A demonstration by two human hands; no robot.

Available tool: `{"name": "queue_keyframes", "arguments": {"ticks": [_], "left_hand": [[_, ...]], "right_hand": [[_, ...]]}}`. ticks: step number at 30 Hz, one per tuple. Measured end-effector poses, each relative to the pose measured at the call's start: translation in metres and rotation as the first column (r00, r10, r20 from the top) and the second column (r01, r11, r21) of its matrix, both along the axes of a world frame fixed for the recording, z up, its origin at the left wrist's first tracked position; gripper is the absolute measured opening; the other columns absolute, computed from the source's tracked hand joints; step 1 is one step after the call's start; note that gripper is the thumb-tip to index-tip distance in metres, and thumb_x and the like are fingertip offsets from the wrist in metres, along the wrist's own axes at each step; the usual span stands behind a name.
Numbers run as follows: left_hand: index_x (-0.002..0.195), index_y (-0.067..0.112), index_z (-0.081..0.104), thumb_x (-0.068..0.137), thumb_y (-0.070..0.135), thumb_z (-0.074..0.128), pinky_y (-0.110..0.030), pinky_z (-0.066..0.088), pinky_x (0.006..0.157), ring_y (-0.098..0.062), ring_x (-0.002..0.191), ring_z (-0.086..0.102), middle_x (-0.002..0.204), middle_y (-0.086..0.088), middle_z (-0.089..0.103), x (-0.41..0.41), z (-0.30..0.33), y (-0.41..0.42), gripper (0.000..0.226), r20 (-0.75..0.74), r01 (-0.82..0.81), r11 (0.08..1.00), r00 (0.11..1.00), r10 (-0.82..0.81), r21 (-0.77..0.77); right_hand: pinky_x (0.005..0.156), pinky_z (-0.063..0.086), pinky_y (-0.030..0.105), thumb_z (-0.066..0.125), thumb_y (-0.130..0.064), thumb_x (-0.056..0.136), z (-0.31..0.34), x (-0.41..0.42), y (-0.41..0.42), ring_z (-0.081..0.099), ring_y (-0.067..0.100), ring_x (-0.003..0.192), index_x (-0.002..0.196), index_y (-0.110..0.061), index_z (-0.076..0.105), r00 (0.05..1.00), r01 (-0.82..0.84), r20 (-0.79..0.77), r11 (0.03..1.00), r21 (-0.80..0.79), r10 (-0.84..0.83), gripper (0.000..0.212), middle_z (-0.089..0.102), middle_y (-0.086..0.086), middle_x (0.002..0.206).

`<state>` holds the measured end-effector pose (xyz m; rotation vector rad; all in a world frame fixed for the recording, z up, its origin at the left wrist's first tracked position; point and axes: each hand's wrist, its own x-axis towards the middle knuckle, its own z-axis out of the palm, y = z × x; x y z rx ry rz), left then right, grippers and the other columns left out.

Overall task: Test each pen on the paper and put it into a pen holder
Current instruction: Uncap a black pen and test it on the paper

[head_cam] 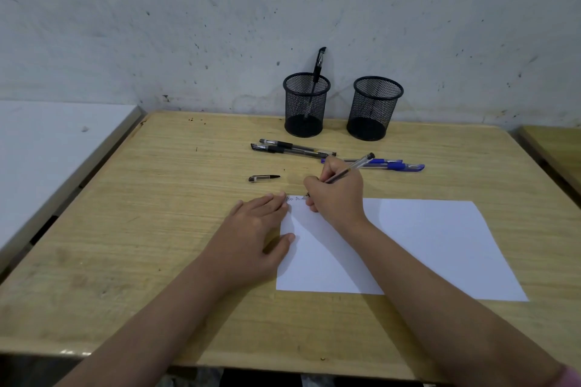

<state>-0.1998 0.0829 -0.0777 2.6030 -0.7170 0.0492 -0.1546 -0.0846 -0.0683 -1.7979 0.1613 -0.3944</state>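
Fingers of right hand [338,195] curled tight round a clear pen [349,170], pinch grip low on the barrel, tip down on the paper's top-left corner. Pen long axis runs lower left to upper right, dark end cap pointing to upper right of frame, barrel leaning over the knuckles. Small scribble just left of the tip. Left hand [254,236] flat, fingers straight and together, palm on table [125,229], fingertips and thumb pressing the paper's left edge.

Largest to smallest: wooden table fills centre frame. White paper [424,245] lies lower right of centre, both hands on its left part. Two black mesh pen holders at the table's back edge, upper centre: left holder [305,110] has one black pen [318,72] standing in it, leaning right; right holder [374,110] contents unclear. Two black pens [292,148] lie side by side in front of the left holder, roughly horizontal. Blue pens [399,165] lie right of them, partly behind right hand. Loose cap [263,178] lies left of right hand, above left hand's fingertips.
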Motion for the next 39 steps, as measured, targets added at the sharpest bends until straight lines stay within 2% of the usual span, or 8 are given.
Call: {"name": "queue_keyframes", "arguments": {"ticks": [5, 9, 14, 19, 24, 27, 31, 39], "left_hand": [[0.140, 0.024, 0.036, 0.080, 0.057, 0.029, -0.039, 0.012, 0.113, -0.003, 0.139, 0.019, 0.150, 0.016, 0.025, 0.001, 0.000, 0.000, 0.069, 0.006, 0.002, 1.000, 1.000, -0.002, 0.004], [0.140, 0.024, 0.037, 0.081, 0.056, 0.030, -0.041, 0.012, 0.113, -0.003, 0.139, 0.020, 0.150, 0.015, 0.027, 0.002, 0.000, 0.000, 0.068, 0.015, 0.011, 1.000, 1.000, -0.011, 0.002], [0.130, 0.013, 0.051, 0.080, 0.046, 0.043, -0.043, 0.029, 0.111, -0.014, 0.131, 0.039, 0.142, 0.001, 0.046, 0.002, 0.002, 0.001, 0.060, 0.108, 0.029, 0.998, 0.994, -0.022, -0.062], [0.118, 0.007, 0.060, 0.080, 0.030, 0.049, -0.044, 0.045, 0.094, -0.027, 0.108, 0.058, 0.123, -0.009, 0.062, 0.030, 0.010, 0.002, 0.045, 0.305, -0.060, 0.992, 0.948, 0.091, -0.109], [0.115, 0.006, 0.062, 0.079, 0.018, 0.055, -0.042, 0.047, 0.085, -0.031, 0.098, 0.060, 0.111, -0.009, 0.067, 0.057, 0.011, 0.000, 0.039, 0.281, -0.212, 0.976, 0.934, 0.218, -0.052], [0.107, 0.007, 0.066, 0.081, 0.014, 0.056, -0.040, 0.050, 0.077, -0.031, 0.089, 0.061, 0.101, -0.010, 0.069, 0.062, 0.009, -0.002, 0.030, 0.259, -0.256, 0.964, 0.928, 0.266, -0.074], [0.093, 0.009, 0.071, 0.082, 0.011, 0.060, -0.034, 0.049, 0.069, -0.026, 0.081, 0.061, 0.089, -0.006, 0.069, 0.065, 0.008, -0.003, 0.016, 0.250, -0.260, 0.953, 0.923, 0.293, -0.156], [0.091, 0.010, 0.071, 0.081, 0.010, 0.068, -0.027, 0.050, 0.070, -0.013, 0.075, 0.060, 0.083, -0.001, 0.068, 0.055, 0.026, -0.011, 0.010, 0.261, -0.169, 0.881, 0.915, 0.306, -0.441]], "right_hand": [[0.039, 0.044, 0.023, 0.061, 0.005, 0.073, 0.000, 0.001, 0.000, 0.061, 0.025, 0.042, 0.055, -0.014, 0.036, 1.000, -0.001, -0.007, 1.000, -0.005, 0.001, 0.036, 0.043, 0.007, 0.045], [0.038, 0.046, 0.024, 0.061, 0.005, 0.075, 0.000, -0.001, -0.001, 0.061, 0.026, 0.043, 0.056, -0.012, 0.038, 1.000, 0.012, 0.002, 1.000, -0.003, -0.012, 0.034, 0.046, 0.013, 0.049], [0.039, 0.049, 0.024, 0.063, 0.001, 0.079, 0.004, 0.002, -0.003, 0.065, 0.020, 0.044, 0.062, -0.010, 0.042, 0.996, 0.082, -0.054, 0.971, 0.223, -0.072, 0.030, 0.055, 0.019, 0.057], [0.054, 0.059, 0.033, 0.064, -0.002, 0.084, 0.008, 0.003, -0.004, 0.067, 0.018, 0.050, 0.066, -0.009, 0.047, 0.997, 0.045, -0.069, 0.929, 0.368, -0.021, 0.026, 0.062, 0.016, 0.062], [0.066, 0.060, 0.036, 0.063, 0.000, 0.083, 0.012, -0.001, -0.007, 0.070, 0.018, 0.061, 0.070, -0.008, 0.054, 0.996, -0.021, -0.063, 0.898, 0.440, 0.055, 0.018, 0.067, 0.010, 0.064], [0.056, 0.057, 0.028, 0.072, -0.007, 0.080, 0.016, -0.005, -0.008, 0.068, 0.015, 0.068, 0.077, -0.008, 0.062, 0.994, -0.074, -0.044, 0.920, 0.385, 0.098, 0.010, 0.068, 0.008, 0.071], [0.042, 0.044, 0.015, 0.075, -0.013, 0.078, 0.028, -0.011, -0.009, 0.060, 0.006, 0.052, 0.088, -0.007, 0.068, 0.991, -0.115, -0.024, 0.944, 0.309, 0.129, 0.014, 0.066, 0.005, 0.068], [0.038, 0.044, 0.018, 0.064, -0.012, 0.087, 0.036, -0.016, -0.013, 0.051, 0.003, 0.042, 0.078, -0.010, 0.067, 0.992, -0.124, 0.036, 0.957, 0.262, 0.118, 0.010, 0.060, 0.003, 0.061]]}}
